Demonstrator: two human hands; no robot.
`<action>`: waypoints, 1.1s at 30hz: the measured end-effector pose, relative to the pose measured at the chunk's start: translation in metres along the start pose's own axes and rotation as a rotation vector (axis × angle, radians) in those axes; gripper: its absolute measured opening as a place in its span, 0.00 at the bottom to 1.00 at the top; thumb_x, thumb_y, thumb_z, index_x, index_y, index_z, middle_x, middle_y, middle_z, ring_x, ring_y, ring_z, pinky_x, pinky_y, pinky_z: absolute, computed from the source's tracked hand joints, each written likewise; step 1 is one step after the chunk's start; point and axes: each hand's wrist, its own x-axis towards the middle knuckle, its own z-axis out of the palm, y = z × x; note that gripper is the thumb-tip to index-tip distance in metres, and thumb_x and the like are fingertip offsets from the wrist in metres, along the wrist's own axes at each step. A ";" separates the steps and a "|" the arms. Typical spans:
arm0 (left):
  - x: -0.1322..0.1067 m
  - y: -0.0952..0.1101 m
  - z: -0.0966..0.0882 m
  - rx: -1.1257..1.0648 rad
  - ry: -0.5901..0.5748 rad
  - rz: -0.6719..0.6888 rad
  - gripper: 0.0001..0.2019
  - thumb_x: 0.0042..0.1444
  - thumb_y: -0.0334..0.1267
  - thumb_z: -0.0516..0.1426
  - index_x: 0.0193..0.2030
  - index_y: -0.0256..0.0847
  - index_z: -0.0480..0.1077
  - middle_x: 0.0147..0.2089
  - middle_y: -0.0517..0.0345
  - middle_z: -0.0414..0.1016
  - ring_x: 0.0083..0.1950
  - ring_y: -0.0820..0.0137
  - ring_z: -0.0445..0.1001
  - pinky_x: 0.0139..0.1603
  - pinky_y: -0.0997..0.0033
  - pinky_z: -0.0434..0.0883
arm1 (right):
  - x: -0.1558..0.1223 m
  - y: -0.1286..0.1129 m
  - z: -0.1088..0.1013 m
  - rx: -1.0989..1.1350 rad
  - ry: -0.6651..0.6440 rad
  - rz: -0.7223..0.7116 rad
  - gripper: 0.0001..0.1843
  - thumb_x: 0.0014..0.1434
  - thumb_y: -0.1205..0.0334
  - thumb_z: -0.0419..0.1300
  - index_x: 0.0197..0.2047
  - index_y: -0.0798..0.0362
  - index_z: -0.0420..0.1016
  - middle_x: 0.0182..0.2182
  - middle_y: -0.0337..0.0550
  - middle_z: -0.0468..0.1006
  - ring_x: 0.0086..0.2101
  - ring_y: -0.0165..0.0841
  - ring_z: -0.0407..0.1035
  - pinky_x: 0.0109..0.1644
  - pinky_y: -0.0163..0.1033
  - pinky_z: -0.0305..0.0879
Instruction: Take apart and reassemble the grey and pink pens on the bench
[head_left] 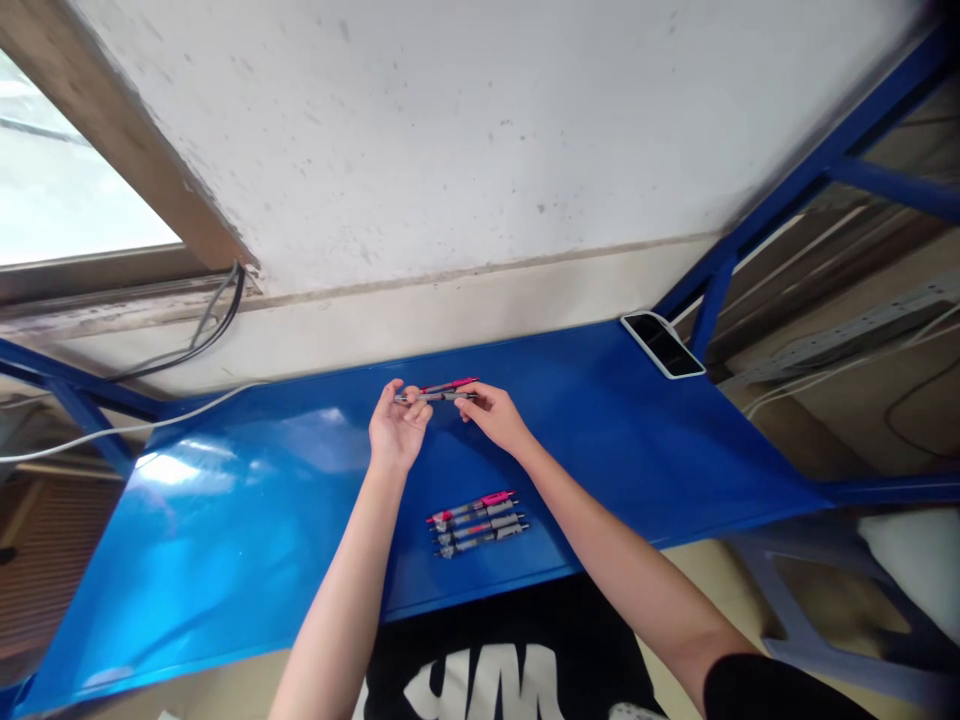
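Observation:
A grey pen (pixel 439 397) is stretched level between my two hands above the far part of the blue table. My left hand (pixel 397 428), palm turned up, has its fingers closed on the pen's left end. At the other end my right hand (pixel 493 414) pinches the pen between thumb and fingers. Just behind it shows a pink pen (pixel 454 385); whether it lies on the table or is held too, I cannot tell. Nearer to me, several pens lie side by side in a row, a pink-ended pen (pixel 491 499) farthest back and a grey pen (pixel 487 540) closest.
The glossy blue tabletop (pixel 300 520) has a blue metal frame (pixel 712 310). A phone (pixel 664 345) in a white case lies at the back right corner. From the left, a white cable (pixel 180 415) reaches the back edge. A grey stool (pixel 817 620) stands at the lower right.

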 end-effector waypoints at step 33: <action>0.000 0.003 -0.010 0.012 -0.097 0.018 0.06 0.60 0.36 0.53 0.40 0.41 0.70 0.29 0.61 0.62 0.21 0.76 0.55 0.26 0.73 0.59 | -0.002 0.002 0.000 -0.116 0.000 -0.032 0.15 0.57 0.52 0.67 0.43 0.52 0.81 0.30 0.41 0.80 0.28 0.32 0.70 0.33 0.39 0.70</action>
